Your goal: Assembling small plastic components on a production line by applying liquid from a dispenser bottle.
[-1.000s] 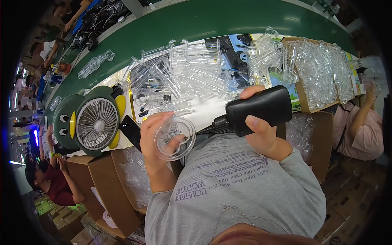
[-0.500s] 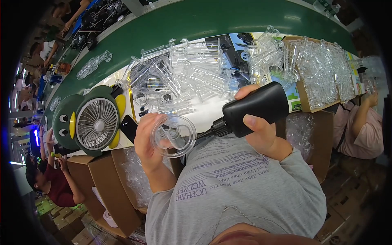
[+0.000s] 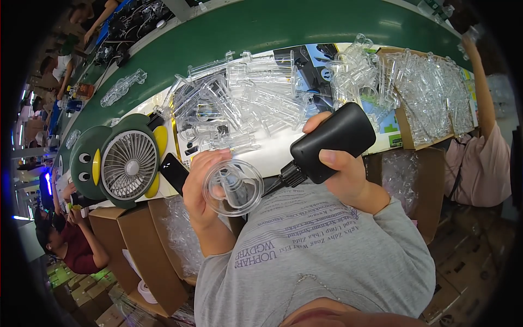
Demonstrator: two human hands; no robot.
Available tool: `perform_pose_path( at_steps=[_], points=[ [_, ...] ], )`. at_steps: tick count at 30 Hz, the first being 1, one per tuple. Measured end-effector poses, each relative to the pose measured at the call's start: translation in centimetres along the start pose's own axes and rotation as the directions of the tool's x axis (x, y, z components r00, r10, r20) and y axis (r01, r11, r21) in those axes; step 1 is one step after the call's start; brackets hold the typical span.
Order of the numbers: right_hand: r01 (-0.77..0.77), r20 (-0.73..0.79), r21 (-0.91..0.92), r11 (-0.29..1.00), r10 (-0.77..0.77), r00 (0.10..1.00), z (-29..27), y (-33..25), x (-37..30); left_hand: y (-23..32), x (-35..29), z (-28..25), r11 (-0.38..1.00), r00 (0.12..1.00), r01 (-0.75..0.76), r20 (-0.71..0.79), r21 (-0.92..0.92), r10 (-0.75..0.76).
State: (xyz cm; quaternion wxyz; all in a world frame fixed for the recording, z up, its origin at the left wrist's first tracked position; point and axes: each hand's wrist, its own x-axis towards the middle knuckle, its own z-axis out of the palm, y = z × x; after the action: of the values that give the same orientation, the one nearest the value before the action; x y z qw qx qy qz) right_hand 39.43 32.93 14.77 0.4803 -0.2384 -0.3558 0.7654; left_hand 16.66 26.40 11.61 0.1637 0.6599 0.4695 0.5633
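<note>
My left hand (image 3: 199,188) is closed round a clear plastic part (image 3: 251,175) with a wide round rim and a narrower tube inside; the rim faces up. In my right hand (image 3: 348,180) is a black squeeze bottle (image 3: 336,140), tilted so its ribbed cap and thin nozzle point left and down. The nozzle's tip is at the right side of the clear rim; whether it touches I cannot tell. Beyond both hands, a heap of similar clear plastic parts (image 3: 261,90) lies on the printed sheets.
A penguin-shaped fan (image 3: 131,168) and a black phone (image 3: 174,173) stand left. At right, a cardboard box (image 3: 406,122) holds many clear parts. A green conveyor belt (image 3: 239,35) runs behind. Open cartons (image 3: 133,240) flank me; a co-worker in pink (image 3: 479,169) reaches toward the belt.
The black bottle has shifted slightly left. The clear part has tilted so its rim faces more upward. At the right, the co-worker's arm has stretched out toward the belt.
</note>
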Motion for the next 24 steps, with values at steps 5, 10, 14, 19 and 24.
perform_pose_path(
  at_steps=[5,10,14,19,24],
  points=[
    [-0.013,-0.014,0.010,1.000,0.013,1.000,0.1,-0.1,0.0,0.1,-0.1,-0.2,1.000,1.000,0.010,0.027,-0.018,-0.010],
    [0.003,-0.028,0.025,1.000,-0.002,1.000,-0.1,-0.1,0.2,0.4,0.0,-0.3,0.999,0.997,0.025,0.078,-0.022,-0.023],
    [0.016,-0.050,0.036,0.999,-0.014,0.999,0.0,-0.2,0.1,0.7,-0.1,-0.3,0.999,0.995,0.040,0.087,-0.002,-0.039],
    [0.076,-0.037,0.002,0.997,-0.075,0.996,-0.1,0.0,-0.2,0.7,-0.5,-0.4,0.998,0.992,0.052,0.110,0.026,-0.055],
    [0.084,-0.018,-0.011,0.996,-0.084,0.996,-0.3,0.0,-0.6,0.3,-1.1,-0.6,0.998,0.987,0.057,0.152,-0.037,-0.051]
  ],
)
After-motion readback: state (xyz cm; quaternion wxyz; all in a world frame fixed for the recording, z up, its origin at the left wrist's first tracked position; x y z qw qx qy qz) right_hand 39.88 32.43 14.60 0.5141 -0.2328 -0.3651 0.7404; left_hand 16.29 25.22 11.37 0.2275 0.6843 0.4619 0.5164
